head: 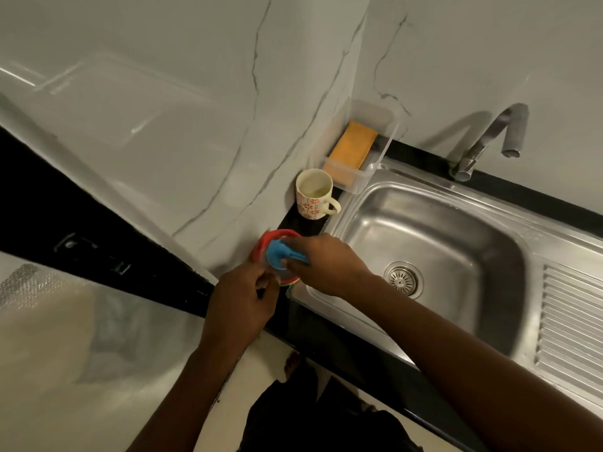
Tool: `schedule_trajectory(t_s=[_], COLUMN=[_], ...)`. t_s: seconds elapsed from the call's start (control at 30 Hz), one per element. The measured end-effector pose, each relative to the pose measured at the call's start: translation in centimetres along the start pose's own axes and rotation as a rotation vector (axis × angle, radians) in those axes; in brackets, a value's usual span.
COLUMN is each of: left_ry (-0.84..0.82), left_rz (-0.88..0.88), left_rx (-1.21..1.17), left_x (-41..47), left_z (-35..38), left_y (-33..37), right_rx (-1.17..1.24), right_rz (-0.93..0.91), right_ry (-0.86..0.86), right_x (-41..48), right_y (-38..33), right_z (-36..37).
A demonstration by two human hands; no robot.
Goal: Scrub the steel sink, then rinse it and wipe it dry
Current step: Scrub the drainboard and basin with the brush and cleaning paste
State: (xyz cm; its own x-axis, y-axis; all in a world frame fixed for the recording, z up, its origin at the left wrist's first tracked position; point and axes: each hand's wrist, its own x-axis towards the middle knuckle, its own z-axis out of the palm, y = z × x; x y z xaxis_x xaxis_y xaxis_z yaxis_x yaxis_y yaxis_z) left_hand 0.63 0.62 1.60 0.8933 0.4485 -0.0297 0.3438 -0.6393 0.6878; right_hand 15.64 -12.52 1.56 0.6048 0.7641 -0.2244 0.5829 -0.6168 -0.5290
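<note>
The steel sink [434,230] fills the right side, with a round drain strainer [402,278] in its basin and a ribbed drainboard [571,324] further right. Just left of the sink's corner, a small red round tub [262,244] stands on the black counter. My right hand [321,261] grips a blue scrub pad [282,252] pressed into the tub. My left hand [243,296] holds the tub's near rim with curled fingers. The tub's inside is mostly hidden by the pad and hands.
A floral mug [315,194] stands on the black counter behind the tub. A clear plastic holder [383,158] with an orange sponge [352,145] sits at the sink's back left corner. The steel tap [486,141] rises behind the basin. Marble wall panels stand behind.
</note>
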Motion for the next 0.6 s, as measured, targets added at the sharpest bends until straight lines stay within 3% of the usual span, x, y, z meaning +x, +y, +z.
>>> schedule_trajectory(t_s=[0.33, 0.6], left_ry=[-0.108, -0.063], left_rz=[0.021, 0.070], left_rx=[-0.014, 0.050], left_x=[0.7, 0.6], left_z=[0.0, 0.9], left_y=[-1.4, 0.1], right_rx=[-0.096, 0.359], right_rz=[0.079, 0.130], right_ry=[-0.006, 0.069], right_x=[1.5, -0.8], right_y=[-0.6, 1.5], right_z=[2.0, -0.4])
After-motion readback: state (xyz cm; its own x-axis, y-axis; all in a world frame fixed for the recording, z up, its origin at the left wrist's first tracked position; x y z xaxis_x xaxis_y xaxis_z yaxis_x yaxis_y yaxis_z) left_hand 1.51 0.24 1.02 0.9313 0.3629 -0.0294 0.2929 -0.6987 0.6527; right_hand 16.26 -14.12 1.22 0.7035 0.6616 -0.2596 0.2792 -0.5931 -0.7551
